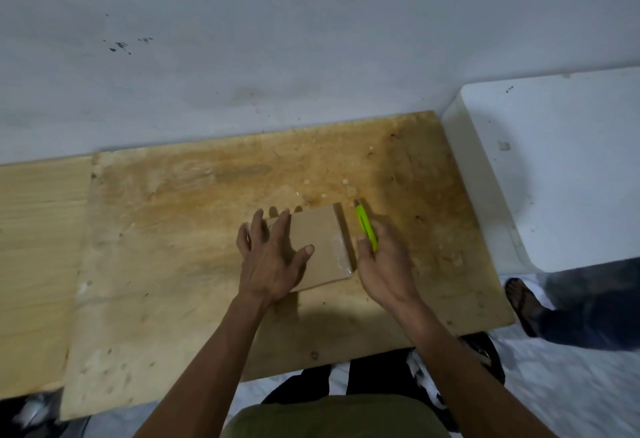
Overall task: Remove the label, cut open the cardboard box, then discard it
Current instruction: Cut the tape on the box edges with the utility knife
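A small flat brown cardboard box (320,242) lies on the stained plywood tabletop (194,230), clear tape shining along its right edge. My left hand (272,257) rests flat on the box's left part, fingers spread, pressing it down. My right hand (384,264) is just to the right of the box and is closed on a lime-green utility knife (365,226). The knife points away from me, and its tip lies beside the box's far right corner. I cannot make out a label on the box.
A white block-like surface (554,167) stands at the table's right end, against the grey wall (277,39). Another person's sandalled foot (524,302) and dark trouser leg show on the floor at right. A lighter board (38,264) adjoins on the left.
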A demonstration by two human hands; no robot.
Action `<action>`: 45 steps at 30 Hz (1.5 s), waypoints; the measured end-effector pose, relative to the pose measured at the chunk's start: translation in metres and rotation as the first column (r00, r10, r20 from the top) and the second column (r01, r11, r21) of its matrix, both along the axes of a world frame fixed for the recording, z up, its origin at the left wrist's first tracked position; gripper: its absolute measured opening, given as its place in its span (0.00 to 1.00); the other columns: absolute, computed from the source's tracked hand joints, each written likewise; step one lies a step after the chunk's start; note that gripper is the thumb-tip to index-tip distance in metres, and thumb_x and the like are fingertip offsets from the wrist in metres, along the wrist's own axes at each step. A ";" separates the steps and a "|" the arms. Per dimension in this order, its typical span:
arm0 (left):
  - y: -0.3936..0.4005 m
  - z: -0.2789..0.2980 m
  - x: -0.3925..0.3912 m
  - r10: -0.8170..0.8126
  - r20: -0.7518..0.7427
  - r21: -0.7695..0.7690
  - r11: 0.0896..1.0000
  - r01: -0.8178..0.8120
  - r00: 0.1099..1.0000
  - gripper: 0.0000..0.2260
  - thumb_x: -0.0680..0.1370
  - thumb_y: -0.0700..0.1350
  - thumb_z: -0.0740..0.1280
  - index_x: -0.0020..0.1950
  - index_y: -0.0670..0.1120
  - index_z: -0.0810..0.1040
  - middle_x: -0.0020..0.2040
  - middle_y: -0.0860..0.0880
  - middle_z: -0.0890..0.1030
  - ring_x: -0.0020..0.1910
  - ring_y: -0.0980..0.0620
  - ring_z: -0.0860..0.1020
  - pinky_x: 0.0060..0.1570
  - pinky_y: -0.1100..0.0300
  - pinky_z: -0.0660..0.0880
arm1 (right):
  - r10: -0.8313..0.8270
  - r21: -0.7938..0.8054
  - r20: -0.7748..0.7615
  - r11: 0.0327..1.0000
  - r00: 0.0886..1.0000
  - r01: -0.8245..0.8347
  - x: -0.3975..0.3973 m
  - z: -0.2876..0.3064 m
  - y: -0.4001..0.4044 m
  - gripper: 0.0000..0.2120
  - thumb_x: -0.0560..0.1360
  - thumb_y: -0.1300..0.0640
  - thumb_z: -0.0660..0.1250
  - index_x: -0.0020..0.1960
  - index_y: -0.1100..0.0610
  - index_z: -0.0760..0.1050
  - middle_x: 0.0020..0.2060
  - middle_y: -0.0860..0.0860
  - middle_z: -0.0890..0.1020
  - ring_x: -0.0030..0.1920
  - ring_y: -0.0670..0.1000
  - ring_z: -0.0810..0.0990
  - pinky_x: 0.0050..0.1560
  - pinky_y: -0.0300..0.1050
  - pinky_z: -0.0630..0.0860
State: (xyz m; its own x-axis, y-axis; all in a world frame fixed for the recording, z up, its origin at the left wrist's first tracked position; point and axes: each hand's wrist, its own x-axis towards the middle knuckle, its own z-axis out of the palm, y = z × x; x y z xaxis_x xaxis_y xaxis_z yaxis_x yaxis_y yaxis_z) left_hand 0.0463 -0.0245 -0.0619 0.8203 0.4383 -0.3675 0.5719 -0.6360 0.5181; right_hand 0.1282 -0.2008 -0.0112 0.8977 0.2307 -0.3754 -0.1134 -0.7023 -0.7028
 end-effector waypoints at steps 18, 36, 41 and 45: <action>-0.001 -0.006 -0.002 0.009 0.035 0.013 1.000 -0.009 0.999 0.39 0.72 0.71 0.55 0.80 0.56 0.54 0.81 0.43 0.46 0.77 0.36 0.41 0.74 0.37 0.49 | 0.213 -0.107 0.139 0.974 0.967 -0.200 0.001 0.004 0.018 0.21 0.82 0.55 0.57 0.75 0.49 0.63 0.44 0.58 0.84 0.43 0.58 0.82 0.41 0.42 0.71; -0.004 -0.001 -0.002 0.045 0.030 -0.018 0.999 -0.045 0.999 0.37 0.75 0.68 0.61 0.80 0.56 0.53 0.81 0.46 0.45 0.77 0.38 0.39 0.71 0.35 0.56 | 0.279 -0.232 0.126 0.941 0.952 -0.245 -0.003 0.015 0.024 0.22 0.79 0.59 0.61 0.72 0.55 0.65 0.49 0.60 0.84 0.48 0.62 0.82 0.44 0.49 0.79; -0.005 0.000 -0.001 0.052 0.026 -0.019 0.998 -0.051 0.998 0.37 0.76 0.65 0.62 0.80 0.56 0.52 0.81 0.47 0.44 0.77 0.38 0.38 0.71 0.34 0.57 | 0.291 -0.262 0.139 0.933 0.947 -0.248 -0.010 0.009 0.019 0.20 0.78 0.59 0.59 0.70 0.55 0.68 0.49 0.59 0.84 0.47 0.62 0.82 0.40 0.44 0.74; -0.005 -0.001 -0.001 0.051 0.026 -0.014 0.999 -0.050 0.998 0.36 0.76 0.65 0.62 0.80 0.56 0.52 0.81 0.46 0.45 0.77 0.38 0.39 0.72 0.34 0.56 | 0.303 -0.284 0.126 0.923 0.945 -0.258 -0.017 0.008 0.014 0.23 0.78 0.61 0.59 0.72 0.55 0.66 0.48 0.60 0.83 0.48 0.62 0.82 0.38 0.41 0.69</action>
State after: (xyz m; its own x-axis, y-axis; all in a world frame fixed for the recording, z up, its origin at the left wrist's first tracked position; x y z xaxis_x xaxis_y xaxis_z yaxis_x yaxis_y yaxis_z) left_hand 0.0456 -0.0291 -0.0631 0.8069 0.4746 -0.3518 0.5889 -0.5996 0.5420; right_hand 0.1116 -0.1868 -0.0029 0.8645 0.3965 -0.3088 0.2168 -0.8486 -0.4825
